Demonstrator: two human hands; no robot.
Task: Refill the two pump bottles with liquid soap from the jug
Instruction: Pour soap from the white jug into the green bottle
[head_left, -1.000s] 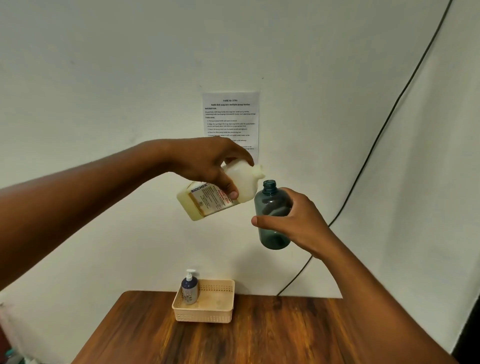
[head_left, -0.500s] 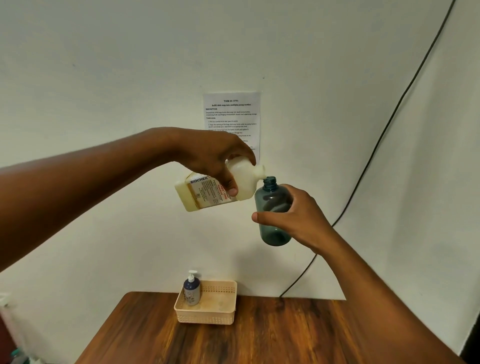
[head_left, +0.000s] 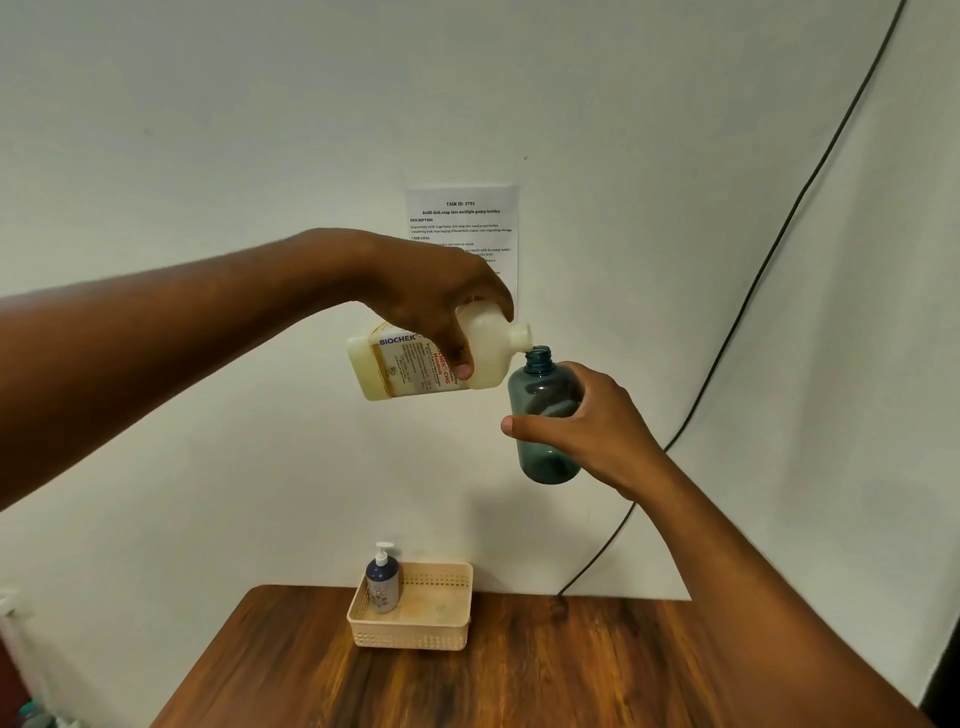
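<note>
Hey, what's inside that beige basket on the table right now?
One pump bottle with a white pump stands upright in the left part of the beige basket. The floor on the right looks bare. The near wall hides the bottle's base.

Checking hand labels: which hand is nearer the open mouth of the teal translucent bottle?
Left. The left hand grips the white soap jug beside the teal translucent bottle's mouth; the right hand holds that bottle lower, round its body.

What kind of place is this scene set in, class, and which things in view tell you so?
Probably a staged recording corner indoors, not a real washroom: a printed task sheet is stuck on the bare white wall, and a wooden table holds only a small basket with a pump bottle.
</note>
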